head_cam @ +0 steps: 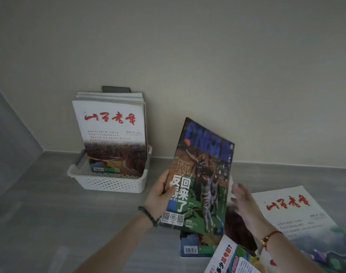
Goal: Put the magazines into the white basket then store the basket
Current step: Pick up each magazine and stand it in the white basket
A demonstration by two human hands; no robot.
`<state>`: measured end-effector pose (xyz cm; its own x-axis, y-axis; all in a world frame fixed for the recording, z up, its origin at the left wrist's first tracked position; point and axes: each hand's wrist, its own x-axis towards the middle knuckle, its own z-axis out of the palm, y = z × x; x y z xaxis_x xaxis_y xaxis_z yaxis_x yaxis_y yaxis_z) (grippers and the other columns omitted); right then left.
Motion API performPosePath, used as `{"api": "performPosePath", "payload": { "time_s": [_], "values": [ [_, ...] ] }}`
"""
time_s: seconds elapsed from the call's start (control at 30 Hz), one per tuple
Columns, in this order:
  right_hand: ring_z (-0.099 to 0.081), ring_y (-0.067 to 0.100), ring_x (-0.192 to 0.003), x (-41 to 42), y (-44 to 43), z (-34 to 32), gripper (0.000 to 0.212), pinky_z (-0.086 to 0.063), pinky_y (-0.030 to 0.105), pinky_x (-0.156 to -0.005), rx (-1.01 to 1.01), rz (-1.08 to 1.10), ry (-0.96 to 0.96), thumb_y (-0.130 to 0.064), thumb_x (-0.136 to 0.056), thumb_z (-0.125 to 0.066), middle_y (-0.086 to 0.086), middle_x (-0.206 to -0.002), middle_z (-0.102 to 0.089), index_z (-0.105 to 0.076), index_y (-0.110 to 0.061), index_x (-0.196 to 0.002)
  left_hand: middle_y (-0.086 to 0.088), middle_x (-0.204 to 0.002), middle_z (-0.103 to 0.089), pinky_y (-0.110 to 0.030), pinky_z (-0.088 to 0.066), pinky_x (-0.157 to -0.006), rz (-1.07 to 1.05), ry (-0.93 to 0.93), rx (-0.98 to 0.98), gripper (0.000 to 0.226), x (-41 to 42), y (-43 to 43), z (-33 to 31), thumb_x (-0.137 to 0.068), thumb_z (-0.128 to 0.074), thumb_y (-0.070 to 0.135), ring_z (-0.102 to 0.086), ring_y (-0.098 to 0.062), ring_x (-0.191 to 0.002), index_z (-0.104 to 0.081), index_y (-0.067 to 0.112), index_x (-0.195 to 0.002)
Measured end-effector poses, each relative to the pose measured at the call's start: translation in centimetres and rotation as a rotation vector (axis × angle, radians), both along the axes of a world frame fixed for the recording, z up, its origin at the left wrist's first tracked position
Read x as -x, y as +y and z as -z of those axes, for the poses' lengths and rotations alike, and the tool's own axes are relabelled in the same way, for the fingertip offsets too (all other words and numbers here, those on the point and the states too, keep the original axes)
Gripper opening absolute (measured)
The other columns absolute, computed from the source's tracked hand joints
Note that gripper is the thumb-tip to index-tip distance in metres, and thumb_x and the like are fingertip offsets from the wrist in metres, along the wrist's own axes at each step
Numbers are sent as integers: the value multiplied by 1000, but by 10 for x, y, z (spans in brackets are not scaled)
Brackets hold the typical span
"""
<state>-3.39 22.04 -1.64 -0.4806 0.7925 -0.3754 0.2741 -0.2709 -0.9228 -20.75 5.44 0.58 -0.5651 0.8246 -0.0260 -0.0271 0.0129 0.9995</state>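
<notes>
A white perforated basket (109, 183) sits on the floor against the wall, with several magazines (113, 134) standing upright in it; the front one has a white cover with red characters. My left hand (161, 196) grips the left edge of a basketball magazine (201, 180), held upright above the floor to the right of the basket. To its right, my right hand (244, 201) hovers with fingers spread, holding nothing. More magazines lie on the floor: a white one with red characters (298, 219), one partly under the held magazine (195, 247), and a colourful one (233, 259) at the bottom edge.
Grey floor (50, 213) stretches to the left and in front of the basket. A pale wall (207, 66) runs behind the basket. A grey surface (8, 134) rises at the far left.
</notes>
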Motion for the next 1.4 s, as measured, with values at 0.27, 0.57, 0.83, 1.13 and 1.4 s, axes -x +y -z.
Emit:
{"api": "performPosePath", "payload": {
  "time_s": [0.27,0.57,0.83,1.13,1.4],
  "values": [
    [-69,9,-71,79,-22,-85,19,-56,28,-66,-203,34,376,-12,-93,-46,-7,-74,-74,-62,-20,-87,-10,-130,-50,-37,-39,-103,-53,-34,-121,56,62,-57,-70,-83,-46,-13,-49,-21,-114,-36,11,-132],
    [-66,9,-80,218,-96,-137,25,-52,26,-78,-432,11,545,-3,-87,-53,-6,-81,-70,-62,-23,-77,6,-68,-58,-25,-43,-59,-485,200,14,10,199,-109,-112,-88,-52,11,-48,-10,-57,-61,12,-90],
    [-59,-8,-59,288,-103,-109,10,-45,2,-58,-476,65,367,2,-83,-58,3,-79,-65,-63,-6,-81,-18,-96,-65,-48,-49,-89,-656,263,182,13,286,-108,-82,-74,-70,8,-62,-36,-95,-60,15,-77],
    [-62,-3,-65,316,-103,-81,22,-45,1,-57,-527,87,285,3,-82,-58,-1,-77,-67,-63,-17,-73,-1,-74,-65,-41,-54,-76,-661,289,116,28,323,-102,-53,-66,-74,3,-61,-20,-69,-62,28,-65],
    [-57,4,-72,301,-98,-49,20,-52,38,-81,-504,172,58,3,-79,-63,-5,-78,-60,-55,-14,-84,7,-84,-62,-32,-49,-83,-544,271,226,23,312,-95,-23,-66,-75,7,-61,-14,-82,-60,20,-77]
  ]
}}
